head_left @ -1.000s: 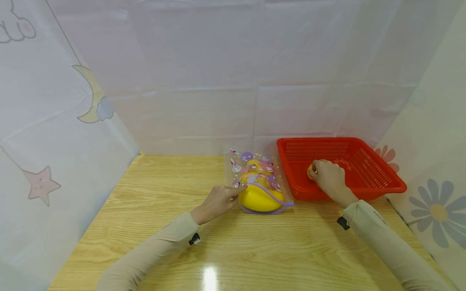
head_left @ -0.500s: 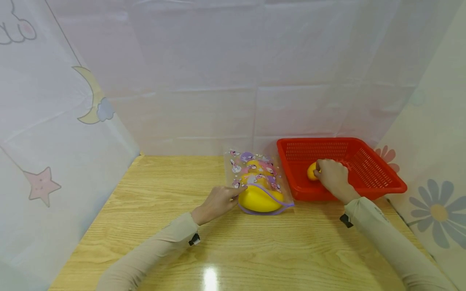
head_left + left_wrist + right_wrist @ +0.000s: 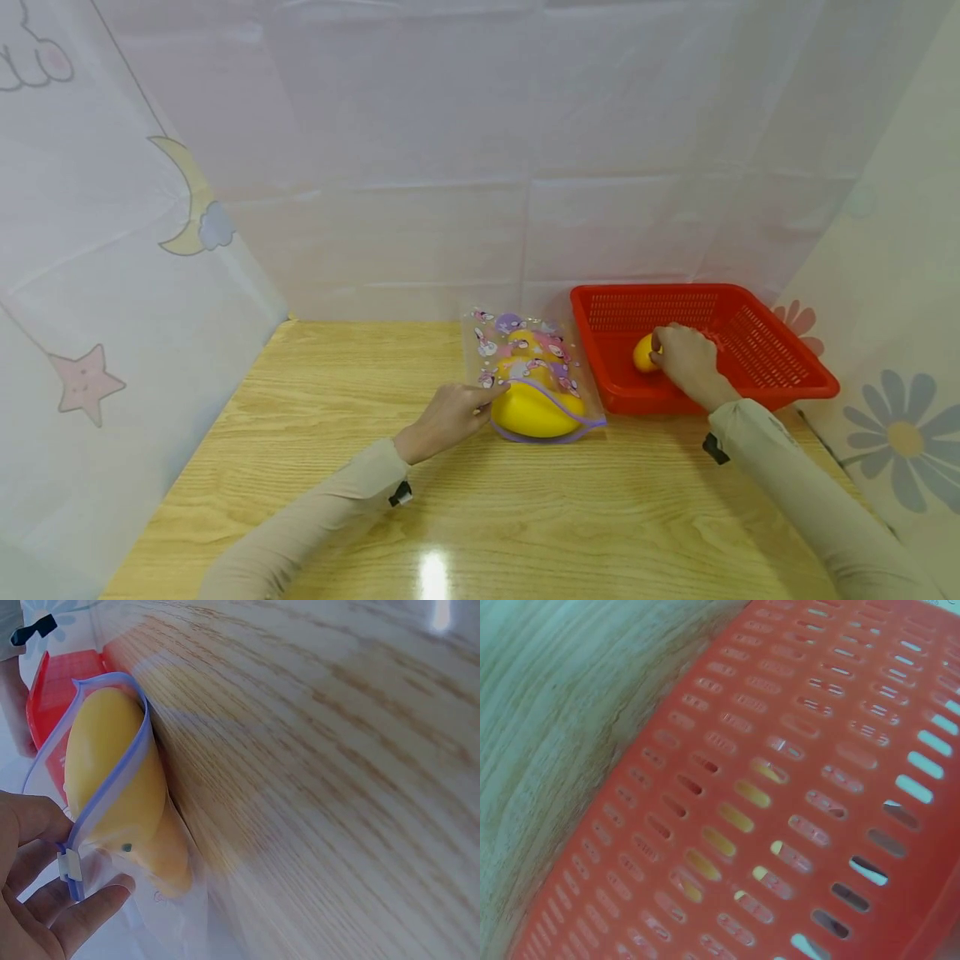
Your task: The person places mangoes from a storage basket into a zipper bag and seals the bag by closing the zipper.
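Observation:
A clear zip bag [image 3: 487,343], printed with cartoon figures, lies on the table with its purple-edged mouth gaping. A yellow mango [image 3: 536,411] sits in the mouth, and more yellow-orange fruits show through the plastic behind it. My left hand [image 3: 447,418] pinches the left end of the mouth, where the white slider [image 3: 70,865] sits between thumb and fingers. Inside the red basket [image 3: 618,402], my right hand [image 3: 686,358] has curled fingers at the right side of a round yellow-orange fruit [image 3: 643,354]. Whether they grip it is unclear; the right wrist view shows it only through the slots.
The basket stands right beside the bag, near the back of the wooden table [image 3: 480,533]. A pale printed sheet [image 3: 412,167] hangs behind the table, and similar printed sheets flank both sides. Bare wood extends left and in front of the bag.
My right hand has shifted slightly right across the fruit, uncovering more of its left part. The left hand and the bag have stayed in place.

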Demonstrator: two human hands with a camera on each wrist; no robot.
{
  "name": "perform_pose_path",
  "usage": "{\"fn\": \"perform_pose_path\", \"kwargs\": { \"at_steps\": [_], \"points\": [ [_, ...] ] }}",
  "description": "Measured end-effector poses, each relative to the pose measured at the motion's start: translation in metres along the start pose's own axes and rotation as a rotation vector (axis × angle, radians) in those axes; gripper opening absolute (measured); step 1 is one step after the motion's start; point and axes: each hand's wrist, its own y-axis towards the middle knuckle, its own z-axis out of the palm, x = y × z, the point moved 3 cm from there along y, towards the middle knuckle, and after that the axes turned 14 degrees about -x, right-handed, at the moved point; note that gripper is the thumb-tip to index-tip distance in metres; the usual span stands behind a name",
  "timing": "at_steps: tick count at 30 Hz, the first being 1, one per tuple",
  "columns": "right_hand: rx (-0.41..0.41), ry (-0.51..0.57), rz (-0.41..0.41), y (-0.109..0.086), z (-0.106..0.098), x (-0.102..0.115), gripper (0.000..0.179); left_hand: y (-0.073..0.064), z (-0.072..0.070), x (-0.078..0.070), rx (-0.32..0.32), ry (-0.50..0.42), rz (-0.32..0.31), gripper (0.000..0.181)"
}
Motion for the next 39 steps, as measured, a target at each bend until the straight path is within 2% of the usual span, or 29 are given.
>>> {"fn": "perform_pose_path", "kwargs": {
  "at_steps": [12,21,33,39],
  "points": [
    [0.039,0.027,-0.001,0.008,0.01,-0.015,0.021,0.001,0.0,0.0,-0.005,0.006,0.003,0.046],
    [0.075,0.088,-0.026,0.009,0.018,-0.028,0.03,0.001,0.0,0.0,-0.003,0.015,0.001,0.045],
    [0.183,0.119,0.036,0.009,0.027,-0.039,0.046,0.0,0.001,0.0,-0.005,0.018,0.007,0.045],
    [0.189,0.112,0.025,0.009,0.029,-0.04,0.051,0.0,0.0,0.0,-0.015,0.019,0.011,0.045]
  ]
}}
